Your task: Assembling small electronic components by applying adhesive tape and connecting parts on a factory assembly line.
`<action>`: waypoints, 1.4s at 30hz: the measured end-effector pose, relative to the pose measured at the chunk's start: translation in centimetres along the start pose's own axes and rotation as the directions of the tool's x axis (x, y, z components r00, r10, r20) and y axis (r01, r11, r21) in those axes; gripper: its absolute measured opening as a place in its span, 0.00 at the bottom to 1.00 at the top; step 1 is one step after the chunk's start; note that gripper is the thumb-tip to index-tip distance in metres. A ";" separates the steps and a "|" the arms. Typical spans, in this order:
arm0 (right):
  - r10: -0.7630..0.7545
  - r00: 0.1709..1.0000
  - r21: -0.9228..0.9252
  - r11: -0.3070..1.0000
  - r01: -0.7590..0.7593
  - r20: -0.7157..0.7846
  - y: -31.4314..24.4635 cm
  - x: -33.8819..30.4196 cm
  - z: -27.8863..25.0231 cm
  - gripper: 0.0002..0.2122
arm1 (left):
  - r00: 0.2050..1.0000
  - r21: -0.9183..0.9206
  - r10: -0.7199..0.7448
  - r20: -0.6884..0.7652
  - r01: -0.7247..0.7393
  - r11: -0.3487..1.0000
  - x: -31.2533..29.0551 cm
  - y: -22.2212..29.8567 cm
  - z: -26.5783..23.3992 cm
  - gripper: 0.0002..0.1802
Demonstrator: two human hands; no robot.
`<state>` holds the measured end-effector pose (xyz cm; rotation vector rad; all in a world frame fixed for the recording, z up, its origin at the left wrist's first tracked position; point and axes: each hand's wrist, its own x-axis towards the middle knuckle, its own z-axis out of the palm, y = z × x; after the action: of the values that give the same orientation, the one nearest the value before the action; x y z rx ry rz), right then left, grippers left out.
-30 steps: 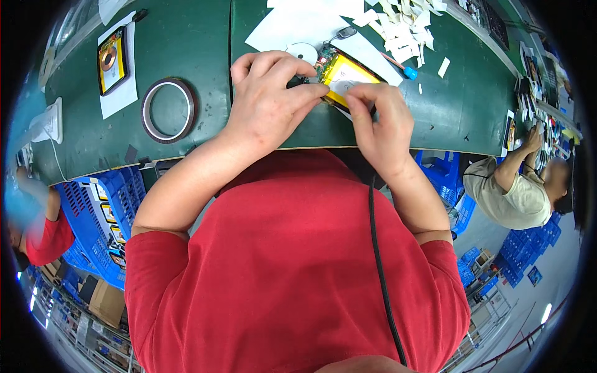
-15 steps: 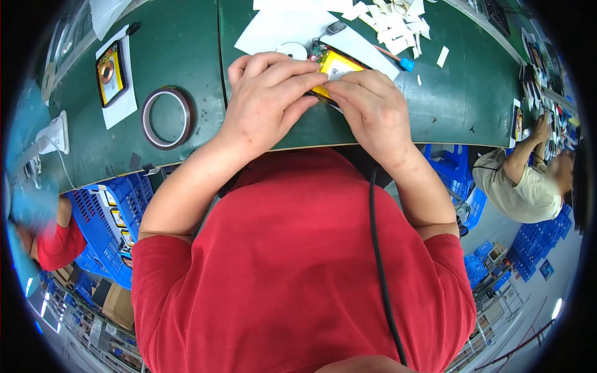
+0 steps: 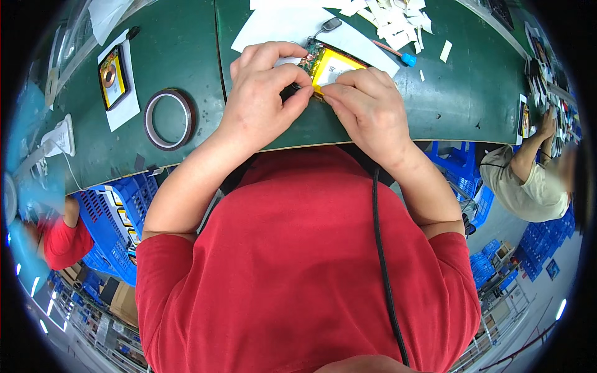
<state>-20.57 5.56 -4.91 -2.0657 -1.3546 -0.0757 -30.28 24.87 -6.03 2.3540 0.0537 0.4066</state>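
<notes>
On green bench (image 3: pixel 186 37) | left hand (image 3: pixel 261 93), right hand (image 3: pixel 367 105) | fingers pinched together on yellow device (image 3: pixel 333 64)

We see a yellow flat pack (image 3: pixel 333 65) with a green strip at its end, lying over white paper (image 3: pixel 280 28) on our dark green worktop (image 3: pixel 180 50). A brown tape ring (image 3: pixel 169 119) lies there too, near a blue-capped pen (image 3: pixel 398 55). Our shirt (image 3: pixel 298 267) is plain red, the crates (image 3: pixel 118 211) blue.

A long green workbench (image 3: pixel 174 56) carried the work. On it lay 1 brown tape roll (image 3: pixel 169 119), a white sheet (image 3: pixel 273 31), a scatter of white paper scraps (image 3: pixel 398 22), a blue-tipped stick (image 3: pixel 393 53) and a yellow device on a white card (image 3: pixel 114 79).
</notes>
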 end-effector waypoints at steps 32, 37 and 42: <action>0.279 0.953 -0.333 0.893 -0.304 -0.119 6.8 -0.9 -3.8 0.07 | 0.987 0.049 -0.012 0.157 0.004 0.999 1.4 -0.3 -1.2 0.04; 0.300 0.936 -0.190 0.924 -0.333 -0.182 5.3 -0.9 -4.2 0.05 | 0.986 0.062 -0.010 0.168 0.000 0.998 1.6 -0.4 -1.3 0.05; 0.100 0.995 0.166 0.981 -0.097 -0.013 1.5 -1.1 -2.9 0.07 | 0.984 0.034 -0.011 0.177 0.005 0.999 1.5 -0.5 -1.3 0.04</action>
<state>-18.98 2.71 -3.79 -1.9828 -1.2018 0.0556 -29.19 26.34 -5.00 2.4126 -0.0150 0.1919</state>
